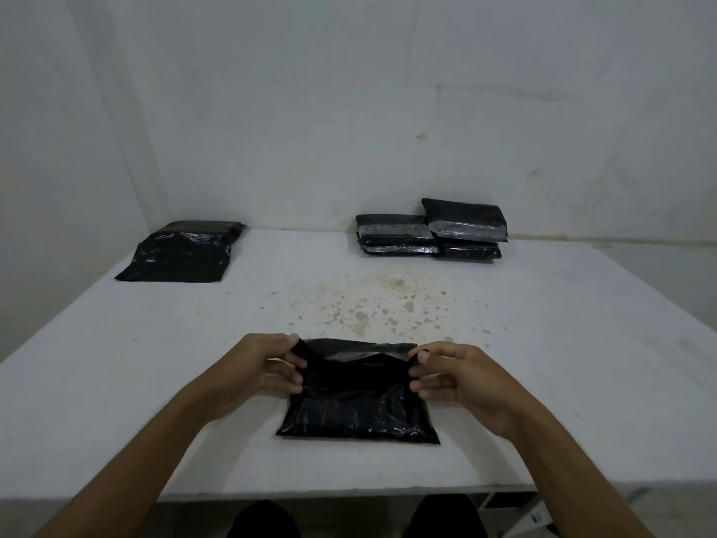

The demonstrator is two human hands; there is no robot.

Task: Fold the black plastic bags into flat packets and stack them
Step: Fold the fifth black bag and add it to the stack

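Observation:
A black plastic bag (359,405) lies on the white table (543,363) near its front edge, its far flap lifted. My left hand (256,368) pinches the flap's left corner, and my right hand (456,376) pinches the right corner. Two stacks of folded black packets (430,233) stand side by side at the back right against the wall. A flat, unfolded pile of black bags (180,252) lies at the back left.
Brown stains (382,300) mark the table's middle. White walls close off the back and left sides. The table's front edge runs just below the bag, with my knees (264,518) under it.

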